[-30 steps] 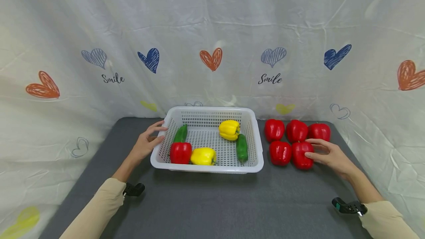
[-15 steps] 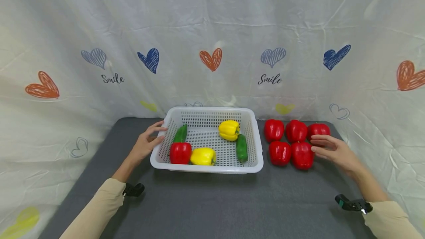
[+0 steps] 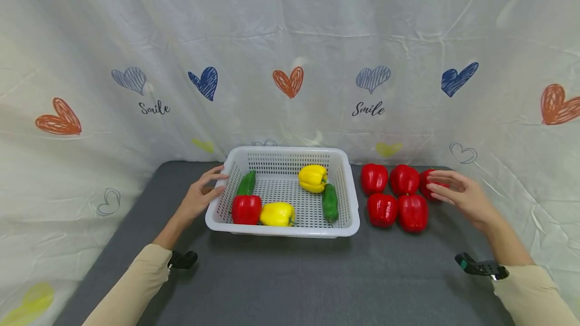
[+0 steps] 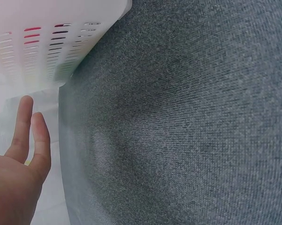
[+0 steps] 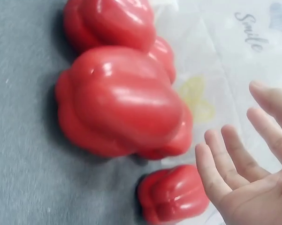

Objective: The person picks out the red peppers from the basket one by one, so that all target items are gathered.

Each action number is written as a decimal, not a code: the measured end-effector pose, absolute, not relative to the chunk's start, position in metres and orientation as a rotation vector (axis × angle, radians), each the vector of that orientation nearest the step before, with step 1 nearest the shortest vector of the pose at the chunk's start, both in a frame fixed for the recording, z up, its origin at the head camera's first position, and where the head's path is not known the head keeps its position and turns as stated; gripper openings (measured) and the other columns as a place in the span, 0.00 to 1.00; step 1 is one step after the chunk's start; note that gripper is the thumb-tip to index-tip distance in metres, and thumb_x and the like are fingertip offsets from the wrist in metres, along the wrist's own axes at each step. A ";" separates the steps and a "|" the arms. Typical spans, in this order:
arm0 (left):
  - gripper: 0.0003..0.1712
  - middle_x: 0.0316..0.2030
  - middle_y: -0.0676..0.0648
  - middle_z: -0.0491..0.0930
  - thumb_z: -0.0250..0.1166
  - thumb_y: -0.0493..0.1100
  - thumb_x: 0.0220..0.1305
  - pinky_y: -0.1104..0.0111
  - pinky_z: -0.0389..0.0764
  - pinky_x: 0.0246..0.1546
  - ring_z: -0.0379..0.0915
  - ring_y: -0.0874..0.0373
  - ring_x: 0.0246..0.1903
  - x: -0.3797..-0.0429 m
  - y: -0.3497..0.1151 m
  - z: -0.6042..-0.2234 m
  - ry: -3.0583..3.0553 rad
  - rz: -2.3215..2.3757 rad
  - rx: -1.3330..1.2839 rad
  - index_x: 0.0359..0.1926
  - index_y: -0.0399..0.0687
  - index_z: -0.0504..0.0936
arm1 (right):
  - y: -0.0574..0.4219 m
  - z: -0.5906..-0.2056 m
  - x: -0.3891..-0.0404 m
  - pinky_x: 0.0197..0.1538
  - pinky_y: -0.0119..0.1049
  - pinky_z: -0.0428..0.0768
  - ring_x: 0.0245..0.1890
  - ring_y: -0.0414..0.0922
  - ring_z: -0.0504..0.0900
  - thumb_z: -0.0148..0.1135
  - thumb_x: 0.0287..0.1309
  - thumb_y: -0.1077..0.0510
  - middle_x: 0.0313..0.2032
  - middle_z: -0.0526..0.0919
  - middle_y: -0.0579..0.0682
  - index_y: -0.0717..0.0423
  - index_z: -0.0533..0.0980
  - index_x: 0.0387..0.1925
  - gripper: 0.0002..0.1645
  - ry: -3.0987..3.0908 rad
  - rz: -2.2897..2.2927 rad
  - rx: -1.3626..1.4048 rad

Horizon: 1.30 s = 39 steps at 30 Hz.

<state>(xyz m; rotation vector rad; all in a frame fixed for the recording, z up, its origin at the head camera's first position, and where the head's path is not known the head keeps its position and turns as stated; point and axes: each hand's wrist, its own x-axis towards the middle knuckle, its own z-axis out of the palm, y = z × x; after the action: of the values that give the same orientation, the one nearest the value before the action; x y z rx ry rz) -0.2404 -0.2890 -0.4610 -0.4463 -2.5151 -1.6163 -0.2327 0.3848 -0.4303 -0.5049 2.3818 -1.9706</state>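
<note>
My left hand (image 3: 197,195) is at the left side of a white perforated plastic basket (image 3: 283,232), its fingertips at the rim. The left wrist view shows two outstretched fingers (image 4: 23,126) below the basket's wall. My right hand (image 3: 468,200) reaches over the back-right red bell pepper (image 3: 423,183) and partly hides it. In the right wrist view its fingers are spread, beside that pepper (image 5: 171,194), and grip nothing. Other red bell peppers (image 3: 413,214) stand close together to its left, in two rows.
Inside the basket are a red bell pepper (image 3: 246,210), two yellow bell peppers (image 3: 277,214) and two green cucumber-like vegetables (image 3: 330,202). The dark grey table (image 3: 290,280) extends in front. Behind hangs a white curtain (image 3: 326,39) printed with hearts.
My right hand has let go of the front-right red bell pepper, drawn back right, then moved away from me to the back-right one. The left hand and basket have stayed put.
</note>
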 end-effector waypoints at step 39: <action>0.21 0.75 0.43 0.58 0.63 0.38 0.73 0.54 0.85 0.43 0.77 0.31 0.51 -0.241 -0.289 -0.461 -2.522 -1.606 -0.433 0.64 0.39 0.77 | 0.250 -0.392 -0.281 0.56 0.56 0.77 0.57 0.53 0.80 0.68 0.66 0.57 0.60 0.77 0.61 0.61 0.72 0.65 0.29 2.442 -1.729 -0.637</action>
<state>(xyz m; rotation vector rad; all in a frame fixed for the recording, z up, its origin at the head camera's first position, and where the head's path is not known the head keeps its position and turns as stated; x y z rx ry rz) -0.2406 -0.2890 -0.4612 -0.4332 -2.5220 -1.6062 -0.2806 0.2503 -0.3916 -0.6369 2.4421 -1.7287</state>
